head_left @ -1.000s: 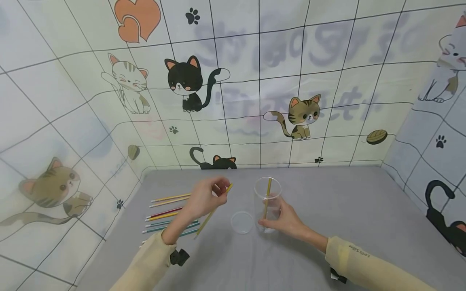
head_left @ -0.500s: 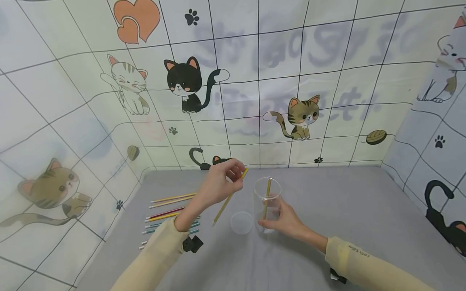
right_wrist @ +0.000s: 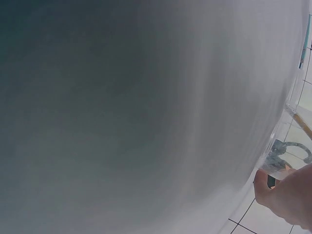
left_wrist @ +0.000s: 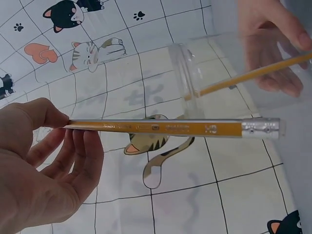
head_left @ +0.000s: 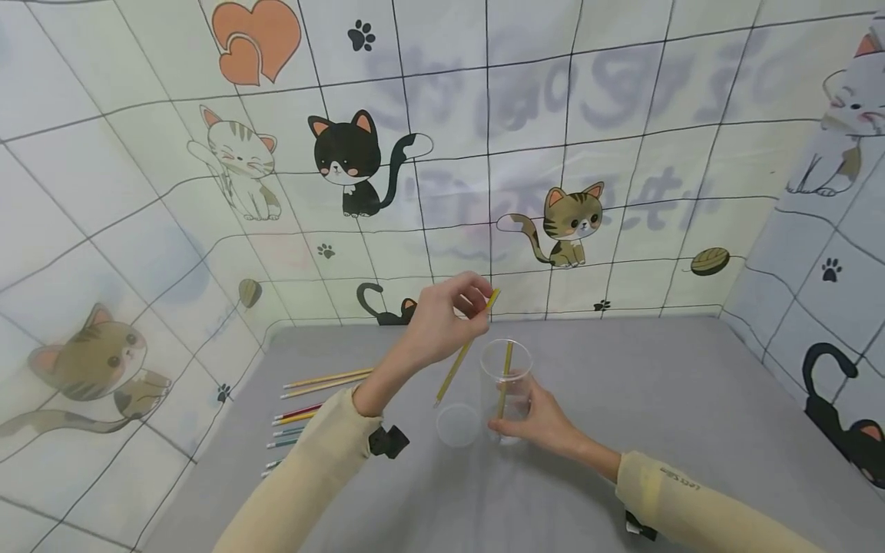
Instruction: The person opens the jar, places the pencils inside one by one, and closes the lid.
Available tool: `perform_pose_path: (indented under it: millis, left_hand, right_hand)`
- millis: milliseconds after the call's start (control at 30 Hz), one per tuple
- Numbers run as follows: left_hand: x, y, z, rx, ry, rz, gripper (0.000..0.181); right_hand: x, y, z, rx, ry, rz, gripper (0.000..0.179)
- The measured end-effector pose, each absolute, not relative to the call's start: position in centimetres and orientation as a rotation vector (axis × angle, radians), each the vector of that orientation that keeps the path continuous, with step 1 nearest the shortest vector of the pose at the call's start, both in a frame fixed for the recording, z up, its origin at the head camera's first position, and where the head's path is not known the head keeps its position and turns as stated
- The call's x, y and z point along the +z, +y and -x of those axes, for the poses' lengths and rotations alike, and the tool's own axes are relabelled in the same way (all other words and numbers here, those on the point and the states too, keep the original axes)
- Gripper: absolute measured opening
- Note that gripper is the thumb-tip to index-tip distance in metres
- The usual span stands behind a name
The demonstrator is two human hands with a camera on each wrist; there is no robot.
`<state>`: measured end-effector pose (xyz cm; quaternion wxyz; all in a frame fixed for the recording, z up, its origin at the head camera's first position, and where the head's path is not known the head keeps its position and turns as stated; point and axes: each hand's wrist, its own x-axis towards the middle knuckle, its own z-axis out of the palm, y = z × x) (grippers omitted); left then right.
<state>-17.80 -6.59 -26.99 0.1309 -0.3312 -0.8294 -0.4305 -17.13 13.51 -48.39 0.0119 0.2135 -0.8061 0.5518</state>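
My left hand (head_left: 445, 319) pinches a yellow pencil (left_wrist: 185, 127) near its upper end, above the table and just left of a clear jar. The pencil slants, its metal-and-eraser end pointing down in the head view. Around the lower part of the clear jar (head_left: 489, 384) my right hand (head_left: 539, 418) curls thumb and fingers. The jar stands upright with its mouth uncovered. Inside it leans another yellow pencil (head_left: 507, 369). In the right wrist view, grey table cloth fills most of the picture, and only part of my right hand (right_wrist: 287, 195) shows at the edge.
A round clear lid (head_left: 457, 425) lies on the grey table (head_left: 622, 384) left of the jar. Several pencils (head_left: 325, 379), yellow, red and teal, lie at the left, partly hidden by my left sleeve (head_left: 311, 461). A cat-print cloth (head_left: 442, 184) stands around the table.
My left hand has risen and moved right with the pencil, from over the pencils on the table to close beside the jar. My right hand and the jar stay in place.
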Motion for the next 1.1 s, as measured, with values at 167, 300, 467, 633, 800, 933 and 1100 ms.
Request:
perform_pose_path:
  millis: [167, 300, 467, 633, 800, 933, 1100]
  left_hand:
    - [-26.3, -5.8, 17.8, -1.268, -2.362, 0.983, 0.024]
    - [-25.7, -5.2, 17.9, -1.306, -2.297, 0.976, 0.023]
    - [-25.2, -4.7, 18.0, -1.394, -2.215, 0.924, 0.022]
    - [-24.8, -4.2, 17.9, -1.460, -2.153, 0.904, 0.023]
    - [-24.5, -3.6, 17.7, -1.514, -2.112, 0.883, 0.023]
    - [-24.5, -3.4, 17.7, -1.531, -2.084, 0.863, 0.023]
    - [-24.8, -3.2, 17.8, -1.525, -2.048, 0.847, 0.023]
  right_hand:
    - [-48.4, 13.4, 17.1, 1.721, -2.512, -0.676, 0.073]
    - [-48.4, 13.4, 17.0, 1.704, -2.515, -0.676, 0.073]
    - [-48.4, 13.4, 17.1, 1.693, -2.524, -0.678, 0.074]
    - [-48.4, 13.5, 17.1, 1.682, -2.523, -0.671, 0.073]
    - [-48.4, 13.5, 17.0, 1.685, -2.529, -0.655, 0.073]
    - [-48.4, 13.4, 16.9, 1.696, -2.544, -0.647, 0.075]
    - [-48.3, 13.5, 16.9, 1.694, -2.545, -0.648, 0.076]
